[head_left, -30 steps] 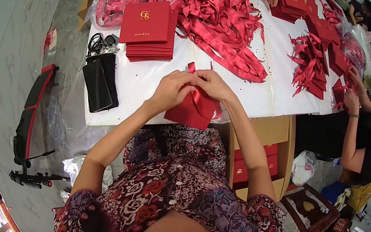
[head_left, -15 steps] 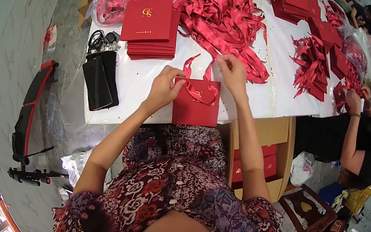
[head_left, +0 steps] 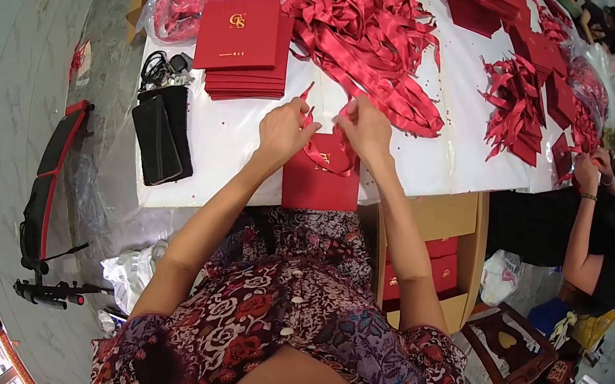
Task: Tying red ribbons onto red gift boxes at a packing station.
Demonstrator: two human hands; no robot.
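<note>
A small red paper gift bag (head_left: pixel 318 186) lies flat at the table's near edge, right in front of me. A red satin ribbon (head_left: pixel 340 163) loops across its top, and both its ends run up through my fingers. My left hand (head_left: pixel 283 132) pinches one end above the bag's left top corner. Above the right corner, my right hand (head_left: pixel 366 130) is closed on the other end. Past my hands lies a large heap of loose red ribbons (head_left: pixel 370 22). A stack of flat red bags (head_left: pixel 243 45) sits to the left of it.
Black phone-like devices (head_left: pixel 163 135) and a coiled cable (head_left: pixel 154 70) lie at the table's left edge. Below the table on the right, an open cardboard box (head_left: pixel 435 214) holds red bags. Co-workers handle red bags at the far side and right. More ribbons (head_left: pixel 510 104) lie there.
My left hand has moved up off the bag's corner and now grips the left ribbon end. My right hand has shifted slightly left and down along its end. The hands are closer together.
</note>
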